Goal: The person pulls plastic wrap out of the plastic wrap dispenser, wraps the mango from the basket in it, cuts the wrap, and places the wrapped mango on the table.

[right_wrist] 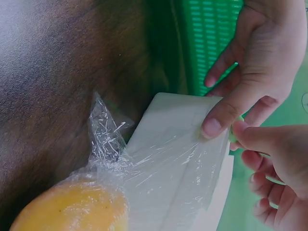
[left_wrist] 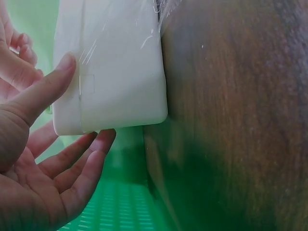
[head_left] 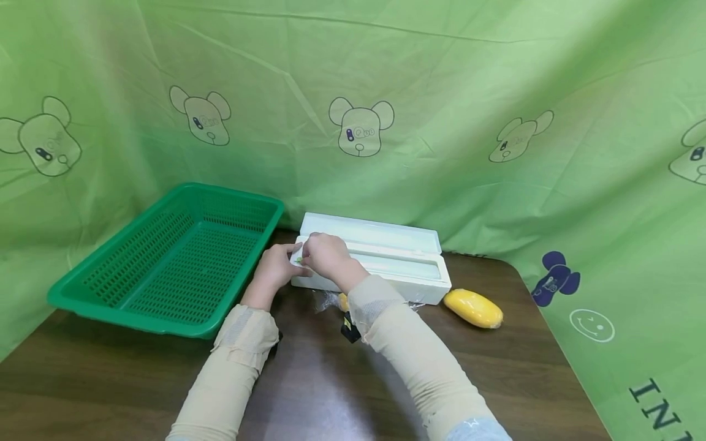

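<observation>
A long white cling film dispenser box (head_left: pixel 371 288) lies on the table with its lid (head_left: pixel 375 231) raised; a pale film roll (head_left: pixel 402 267) shows inside. My left hand (head_left: pixel 274 266) steadies the box's left end, its thumb on the front face and its other fingers spread around the end. At that same corner, my right hand (head_left: pixel 326 254) pinches a small green piece (right_wrist: pixel 235 129) between thumb and fingers. Clear film (right_wrist: pixel 107 139) runs down the box front to a film-covered yellow fruit (right_wrist: pixel 77 209), partly hidden behind the right forearm in the head view.
Left of the box stands a large green plastic basket (head_left: pixel 259 263), close to my left forearm. Another shiny yellow fruit (head_left: pixel 473 308) lies by the box's right end. The brown wooden table (head_left: pixel 314 380) backs onto a green printed curtain (head_left: pixel 419 73).
</observation>
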`<control>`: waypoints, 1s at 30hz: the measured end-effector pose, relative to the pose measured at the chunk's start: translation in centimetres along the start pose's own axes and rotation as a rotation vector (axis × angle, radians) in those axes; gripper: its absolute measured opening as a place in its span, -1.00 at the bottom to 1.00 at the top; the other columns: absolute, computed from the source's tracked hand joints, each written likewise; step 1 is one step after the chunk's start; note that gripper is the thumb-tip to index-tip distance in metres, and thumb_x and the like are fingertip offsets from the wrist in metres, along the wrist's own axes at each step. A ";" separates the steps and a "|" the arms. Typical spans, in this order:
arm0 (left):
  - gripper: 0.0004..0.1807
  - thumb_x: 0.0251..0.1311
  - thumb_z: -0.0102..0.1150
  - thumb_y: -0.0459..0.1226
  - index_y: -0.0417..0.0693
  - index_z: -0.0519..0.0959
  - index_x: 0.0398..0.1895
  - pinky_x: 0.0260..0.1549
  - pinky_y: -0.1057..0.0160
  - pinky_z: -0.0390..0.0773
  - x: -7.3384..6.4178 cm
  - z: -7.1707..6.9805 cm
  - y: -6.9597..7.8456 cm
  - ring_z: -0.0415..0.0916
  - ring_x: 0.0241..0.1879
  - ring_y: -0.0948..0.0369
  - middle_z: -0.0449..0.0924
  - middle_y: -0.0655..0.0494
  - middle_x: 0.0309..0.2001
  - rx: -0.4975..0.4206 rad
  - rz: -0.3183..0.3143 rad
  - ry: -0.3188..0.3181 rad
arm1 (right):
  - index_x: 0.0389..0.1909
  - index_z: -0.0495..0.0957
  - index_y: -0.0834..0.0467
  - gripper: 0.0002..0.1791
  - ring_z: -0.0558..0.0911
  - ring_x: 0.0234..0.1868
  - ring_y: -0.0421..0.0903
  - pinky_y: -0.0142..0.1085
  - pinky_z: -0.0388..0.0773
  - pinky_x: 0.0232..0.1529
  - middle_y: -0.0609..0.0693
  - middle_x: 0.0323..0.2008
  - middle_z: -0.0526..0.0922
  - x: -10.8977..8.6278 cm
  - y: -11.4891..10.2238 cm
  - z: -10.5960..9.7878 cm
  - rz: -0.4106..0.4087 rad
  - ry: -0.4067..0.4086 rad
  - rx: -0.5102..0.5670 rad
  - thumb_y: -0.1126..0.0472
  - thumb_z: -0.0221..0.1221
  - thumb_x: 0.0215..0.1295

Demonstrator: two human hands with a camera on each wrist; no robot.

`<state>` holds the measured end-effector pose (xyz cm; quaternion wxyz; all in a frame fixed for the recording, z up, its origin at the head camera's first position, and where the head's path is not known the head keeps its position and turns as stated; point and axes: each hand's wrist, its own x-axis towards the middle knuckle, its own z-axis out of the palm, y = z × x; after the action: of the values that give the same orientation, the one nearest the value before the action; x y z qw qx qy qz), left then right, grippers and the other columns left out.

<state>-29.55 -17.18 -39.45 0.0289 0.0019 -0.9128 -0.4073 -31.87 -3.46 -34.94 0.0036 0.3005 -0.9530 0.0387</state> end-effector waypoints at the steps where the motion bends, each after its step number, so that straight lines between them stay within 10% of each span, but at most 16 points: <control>1: -0.21 0.04 0.59 -0.27 -0.27 0.47 0.37 -0.45 0.24 0.38 0.0 0.0 0.1 0.27 -0.47 0.09 0.57 -0.32 0.19 0.002 -0.006 -0.004 | -0.33 0.81 0.05 -0.80 0.58 -0.30 -0.12 -0.20 0.59 -0.24 -0.03 -0.23 0.65 -0.1 0.1 0.0 -0.006 0.005 -0.007 0.10 0.27 0.44; 9: -0.19 0.01 0.62 -0.25 -0.25 0.48 0.35 -0.30 0.20 0.49 0.2 0.1 0.6 0.49 -0.16 0.01 0.49 -0.31 0.28 0.021 -0.006 -0.016 | -0.20 0.82 0.01 -0.83 0.57 -0.11 -0.06 -0.15 0.56 -0.04 -0.06 -0.15 0.68 -0.8 1.2 0.0 -0.021 0.057 -0.064 0.04 0.33 0.39; 15: -0.17 0.02 0.62 -0.20 -0.21 0.46 0.38 -0.37 0.23 0.40 0.4 0.1 0.9 0.38 -0.34 0.05 0.49 -0.35 0.27 0.027 -0.006 -0.051 | -0.26 0.82 0.03 -0.84 0.56 -0.16 -0.05 -0.14 0.54 -0.09 -0.07 -0.19 0.70 -1.8 2.6 -0.6 -0.027 0.056 -0.073 0.04 0.38 0.33; 22: -0.13 0.04 0.60 -0.21 -0.19 0.40 0.43 0.15 -0.02 0.50 0.3 -0.6 1.1 0.41 0.29 -0.15 0.34 -0.31 0.40 0.058 -0.039 -0.048 | -0.30 0.82 0.04 -0.87 0.55 -0.17 -0.01 -0.11 0.53 -0.08 -0.04 -0.20 0.73 -3.8 5.9 -1.6 -0.006 0.028 -0.005 0.08 0.45 0.22; 30: -0.12 0.05 0.60 -0.21 -0.19 0.38 0.44 0.24 -0.05 0.44 0.3 -0.5 0.4 0.30 0.37 -0.19 0.31 -0.34 0.42 0.055 -0.046 -0.058 | -0.34 0.83 0.05 -0.93 0.56 -0.17 -0.02 -0.09 0.53 -0.08 -0.07 -0.26 0.75 -6.1 9.6 -1.4 -0.025 0.015 0.065 0.15 0.43 0.24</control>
<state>-29.84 -17.27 -38.77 -0.0070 0.0121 -0.9238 -0.3825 -32.41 8.00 -34.40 0.0017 0.3122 -0.9473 0.0719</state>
